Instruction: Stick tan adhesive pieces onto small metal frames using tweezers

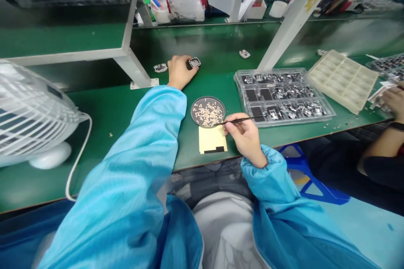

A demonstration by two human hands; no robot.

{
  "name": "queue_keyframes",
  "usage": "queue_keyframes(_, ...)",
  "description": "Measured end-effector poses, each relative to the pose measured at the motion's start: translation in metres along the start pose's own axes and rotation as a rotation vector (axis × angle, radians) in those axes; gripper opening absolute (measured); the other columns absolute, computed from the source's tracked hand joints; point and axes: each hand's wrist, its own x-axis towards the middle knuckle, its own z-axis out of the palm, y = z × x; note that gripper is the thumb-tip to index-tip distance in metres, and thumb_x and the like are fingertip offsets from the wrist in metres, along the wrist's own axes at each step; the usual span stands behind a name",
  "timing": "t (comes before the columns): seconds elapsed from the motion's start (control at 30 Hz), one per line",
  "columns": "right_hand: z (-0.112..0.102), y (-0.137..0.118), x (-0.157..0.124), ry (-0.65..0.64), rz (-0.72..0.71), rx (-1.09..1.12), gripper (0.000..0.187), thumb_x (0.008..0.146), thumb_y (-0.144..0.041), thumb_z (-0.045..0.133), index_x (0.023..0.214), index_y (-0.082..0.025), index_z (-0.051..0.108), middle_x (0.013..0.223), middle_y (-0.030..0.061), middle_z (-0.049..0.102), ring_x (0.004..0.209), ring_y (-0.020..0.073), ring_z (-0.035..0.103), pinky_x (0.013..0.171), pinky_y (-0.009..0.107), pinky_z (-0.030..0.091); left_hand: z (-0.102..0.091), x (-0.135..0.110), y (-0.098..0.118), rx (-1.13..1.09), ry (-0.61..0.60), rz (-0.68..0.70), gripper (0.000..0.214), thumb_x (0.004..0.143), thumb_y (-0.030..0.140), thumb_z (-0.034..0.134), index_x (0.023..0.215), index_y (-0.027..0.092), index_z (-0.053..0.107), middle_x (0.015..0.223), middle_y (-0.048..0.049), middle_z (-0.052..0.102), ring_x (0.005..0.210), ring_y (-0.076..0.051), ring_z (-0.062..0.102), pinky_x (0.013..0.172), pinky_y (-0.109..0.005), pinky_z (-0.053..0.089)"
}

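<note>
My left hand (pixel 182 70) reaches forward on the bench, its fingers closed round a small rounded-square metal case (pixel 195 62) with electronic parts inside. Another such small case (pixel 160 67) lies just left of that hand. Black tweezers (pixel 249 119) are pinched in my right hand (pixel 243 136), their tip near the lower right rim of a round dark dish (pixel 192 116). Many tiny beige pieces (pixel 206 111) are spread in the dish. Below the dish's front edge is a yellow sticky note pad (pixel 212 138) with black strips along its lower edge.
To the right lies a clear compartment tray (pixel 285 124) of small electronic parts, beside a cream tray (pixel 344 80). A white fan (pixel 31 113) stands left, under a shelf (pixel 63 38). A third case (pixel 244 54) lies farther back. A co-worker's hand (pixel 394 98) is at right.
</note>
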Motion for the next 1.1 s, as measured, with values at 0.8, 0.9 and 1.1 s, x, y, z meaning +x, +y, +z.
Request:
queue_keyframes(0.8,-0.022,-0.010,-0.017,-0.354,0.020,-0.142,0.011,0.098,-0.028,0.073,0.103,-0.021,0.067,0.095,0.0039,0.076,0.087,0.0160,0.074,0.081,0.029,0.062,-0.082,-0.176,0.110,-0.787,-0.662,-0.387,0.022,0.089,0.023,0.079,0.107,0.011,0.077,0.081,-0.0057,0.074,0.052,-0.008,0.061,0.050,-0.019,0.049)
queue_keyframes(0.9,-0.021,-0.012,-0.015,-0.312,0.004,0.002,0.010,0.099,-0.025,0.071,0.103,-0.021,0.064,0.094,0.0037,0.077,0.083,0.0163,0.076,0.077,0.030,0.064,-0.081,-0.183,0.111,-0.745,-0.859,-0.355,0.025,0.084,0.020,0.080,0.108,0.011,0.077,0.080,-0.0064,0.076,0.053,-0.012,0.066,0.052,-0.022,0.054)
queue_keyframes(1.1,-0.013,-0.009,-0.011,-0.166,-0.250,-0.031,0.010,0.099,-0.020,0.069,0.107,-0.023,0.063,0.098,0.0047,0.077,0.082,0.0168,0.075,0.075,0.033,0.065,-0.076,-0.193,0.106,-0.556,-0.929,-0.209,0.024,0.084,0.019,0.077,0.107,0.011,0.079,0.079,-0.0054,0.078,0.058,-0.012,0.070,0.054,-0.018,0.050)
